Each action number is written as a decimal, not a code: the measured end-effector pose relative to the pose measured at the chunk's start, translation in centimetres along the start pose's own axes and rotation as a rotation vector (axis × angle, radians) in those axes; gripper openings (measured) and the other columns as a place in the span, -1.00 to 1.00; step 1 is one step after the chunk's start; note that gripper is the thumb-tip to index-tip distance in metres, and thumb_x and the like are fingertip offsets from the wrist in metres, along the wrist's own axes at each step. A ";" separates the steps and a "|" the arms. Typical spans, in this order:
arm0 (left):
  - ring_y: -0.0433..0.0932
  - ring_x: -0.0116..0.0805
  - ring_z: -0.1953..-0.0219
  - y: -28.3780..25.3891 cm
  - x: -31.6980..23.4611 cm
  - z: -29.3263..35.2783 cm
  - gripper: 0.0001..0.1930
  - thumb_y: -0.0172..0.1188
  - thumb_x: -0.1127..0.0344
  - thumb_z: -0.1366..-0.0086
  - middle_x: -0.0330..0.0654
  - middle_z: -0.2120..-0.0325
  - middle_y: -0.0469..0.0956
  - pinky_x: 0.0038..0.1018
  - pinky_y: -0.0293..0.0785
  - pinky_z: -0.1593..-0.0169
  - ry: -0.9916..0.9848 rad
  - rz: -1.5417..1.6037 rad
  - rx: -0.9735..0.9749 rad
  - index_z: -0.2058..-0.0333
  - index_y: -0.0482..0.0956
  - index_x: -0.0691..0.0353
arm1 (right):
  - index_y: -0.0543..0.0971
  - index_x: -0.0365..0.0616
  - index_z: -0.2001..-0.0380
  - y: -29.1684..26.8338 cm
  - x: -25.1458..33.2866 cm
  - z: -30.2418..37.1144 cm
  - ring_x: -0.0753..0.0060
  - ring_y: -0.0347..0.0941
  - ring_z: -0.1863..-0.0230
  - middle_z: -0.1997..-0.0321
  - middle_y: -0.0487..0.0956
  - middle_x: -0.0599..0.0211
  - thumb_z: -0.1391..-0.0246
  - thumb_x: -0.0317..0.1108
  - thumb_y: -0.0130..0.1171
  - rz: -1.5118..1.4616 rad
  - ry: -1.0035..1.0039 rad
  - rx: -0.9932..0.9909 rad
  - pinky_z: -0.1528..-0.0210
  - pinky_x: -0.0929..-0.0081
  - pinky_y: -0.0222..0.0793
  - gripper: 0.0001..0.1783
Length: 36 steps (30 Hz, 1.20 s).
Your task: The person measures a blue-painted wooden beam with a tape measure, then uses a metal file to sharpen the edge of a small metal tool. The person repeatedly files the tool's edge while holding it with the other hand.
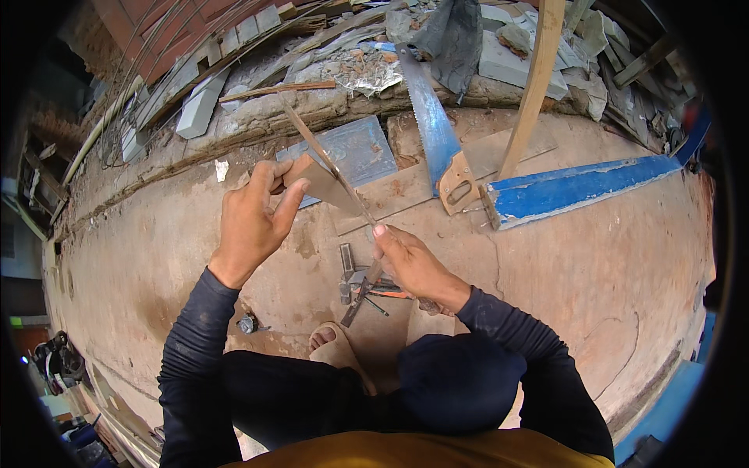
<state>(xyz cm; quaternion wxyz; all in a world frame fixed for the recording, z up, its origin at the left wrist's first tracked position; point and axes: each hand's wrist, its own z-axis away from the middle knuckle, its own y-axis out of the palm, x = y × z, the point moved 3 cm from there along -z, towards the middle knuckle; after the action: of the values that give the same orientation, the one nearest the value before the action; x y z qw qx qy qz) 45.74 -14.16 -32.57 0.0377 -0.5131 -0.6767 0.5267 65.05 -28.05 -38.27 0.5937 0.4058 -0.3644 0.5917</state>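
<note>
In front of me, my left hand [253,214] is closed, its thumb and fingers pinching the upper corner of a flat, thin brown piece [334,191], perhaps thin board. Along that piece's right edge runs a narrow wooden strip [312,139], slanting up and away. My right hand [417,265] grips the strip's near end, thumb on top. A dark flat bar [357,306] slants down from below that hand; whether it is held too is unclear. On the floor beneath lie a hammer [346,273], a green pencil-like stick [376,306] and an orange-and-dark tool [390,293], partly covered.
A handsaw [431,117] with wooden handle leans beside a blue-painted beam [581,189] and an upright wooden post [534,86]. Grey sheet [355,148] and a board [421,191] lie ahead. Rubble [374,74] lines the far edge. A small round tool [248,323] sits left of my feet.
</note>
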 end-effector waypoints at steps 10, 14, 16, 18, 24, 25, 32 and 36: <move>0.80 -0.04 0.22 -0.7 0.5 0.8 -0.66 0.44 0.28 -0.34 0.11 0.28 0.75 -0.34 0.71 0.20 -0.008 -0.029 -0.021 0.05 0.57 0.36 | 0.43 -0.18 0.35 0.1 -1.5 -0.6 0.56 0.22 0.55 0.59 0.29 0.45 -0.53 0.28 -0.25 -0.030 0.053 0.035 0.47 0.44 0.18 -0.30; 0.80 -0.04 0.23 -1.0 0.6 0.8 -0.66 0.44 0.29 -0.34 0.11 0.28 0.75 -0.34 0.70 0.21 -0.016 -0.028 -0.035 0.06 0.58 0.37 | 0.43 -0.15 0.38 -0.3 -1.9 -0.2 0.64 0.15 0.56 0.59 0.26 0.52 -0.53 0.28 -0.25 -0.135 -0.032 0.058 0.50 0.52 0.11 -0.30; 0.80 -0.10 0.23 -0.9 0.5 0.9 -0.67 0.44 0.32 -0.34 0.09 0.27 0.75 -0.37 0.69 0.17 -0.028 -0.005 -0.023 0.04 0.58 0.38 | 0.42 -0.15 0.40 -1.0 -1.1 0.5 0.68 0.13 0.56 0.59 0.24 0.54 -0.53 0.28 -0.24 -0.081 -0.331 -0.058 0.51 0.54 0.07 -0.30; 0.80 -0.21 0.22 -0.8 0.4 1.0 -0.68 0.42 0.37 -0.35 0.06 0.24 0.76 -0.42 0.68 0.10 -0.027 0.010 -0.003 0.01 0.59 0.39 | 0.42 -0.15 0.40 -1.0 -0.8 0.9 0.68 0.13 0.56 0.59 0.23 0.54 -0.53 0.29 -0.25 -0.118 -0.410 -0.041 0.51 0.54 0.07 -0.29; 0.80 -0.23 0.22 -0.8 0.1 0.7 -0.69 0.44 0.36 -0.34 0.08 0.24 0.76 -0.42 0.68 0.11 -0.017 -0.031 0.000 0.05 0.61 0.40 | 0.39 -0.13 0.39 0.5 -1.1 -0.5 0.68 0.09 0.71 0.68 0.20 0.54 -0.47 0.40 -0.28 -0.031 -0.140 0.012 0.67 0.56 0.00 -0.24; 0.80 -0.23 0.21 -0.8 0.1 0.7 -0.68 0.44 0.36 -0.34 0.08 0.24 0.76 -0.42 0.68 0.11 -0.010 -0.026 0.006 0.04 0.61 0.41 | 0.39 -0.12 0.40 0.2 -0.7 -0.3 0.68 0.09 0.71 0.68 0.20 0.53 -0.47 0.41 -0.29 -0.025 -0.276 -0.053 0.68 0.55 -0.01 -0.23; 0.80 -0.12 0.22 -0.3 0.1 0.7 -0.69 0.44 0.33 -0.33 0.07 0.26 0.75 -0.39 0.69 0.15 -0.007 0.002 -0.012 0.08 0.59 0.38 | 0.39 -0.12 0.40 0.0 -2.7 -0.9 0.66 0.10 0.74 0.67 0.21 0.51 -0.46 0.43 -0.31 -0.005 0.068 0.071 0.71 0.56 0.04 -0.22; 0.80 -0.12 0.22 0.0 -0.2 0.2 -0.70 0.43 0.32 -0.34 0.07 0.26 0.75 -0.38 0.70 0.15 -0.045 0.067 -0.020 0.10 0.58 0.36 | 0.40 -0.13 0.39 -0.8 -1.9 -0.7 0.66 0.12 0.76 0.67 0.24 0.50 -0.46 0.43 -0.30 -0.021 -0.092 0.004 0.72 0.59 0.05 -0.22</move>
<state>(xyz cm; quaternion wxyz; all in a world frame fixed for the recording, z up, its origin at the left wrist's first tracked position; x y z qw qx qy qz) 45.69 -14.44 -32.61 -0.0005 -0.5239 -0.6650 0.5323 65.79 -28.13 -40.37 0.5817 0.4376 -0.3857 0.5670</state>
